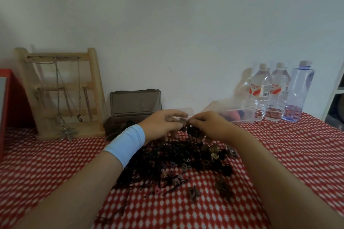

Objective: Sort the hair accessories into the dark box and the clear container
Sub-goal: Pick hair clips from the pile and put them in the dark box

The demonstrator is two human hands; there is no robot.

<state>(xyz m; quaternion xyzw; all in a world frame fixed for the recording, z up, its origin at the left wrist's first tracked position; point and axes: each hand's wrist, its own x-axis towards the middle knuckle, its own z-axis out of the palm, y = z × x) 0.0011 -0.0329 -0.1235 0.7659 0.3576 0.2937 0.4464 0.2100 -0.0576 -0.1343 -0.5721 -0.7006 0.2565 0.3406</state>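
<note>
A heap of dark hair ties, bobby pins and small claw clips [178,161] lies on the red-and-white cloth. Above its far edge my left hand [163,122], with a light blue wristband, pinches a small brown clip [183,120]. My right hand [208,126] meets it and grips a clump of black hair ties [193,130]. The dark box [135,105] stands behind my left hand with its lid up; a few dark items show inside. The clear container [240,112] sits behind my right hand with red and dark items in it.
A wooden jewellery stand [61,93] with hanging necklaces is at the back left, beside a red object [13,98]. Three water bottles [279,93] line the wall at the back right. Loose clips [193,192] and pins lie nearer me.
</note>
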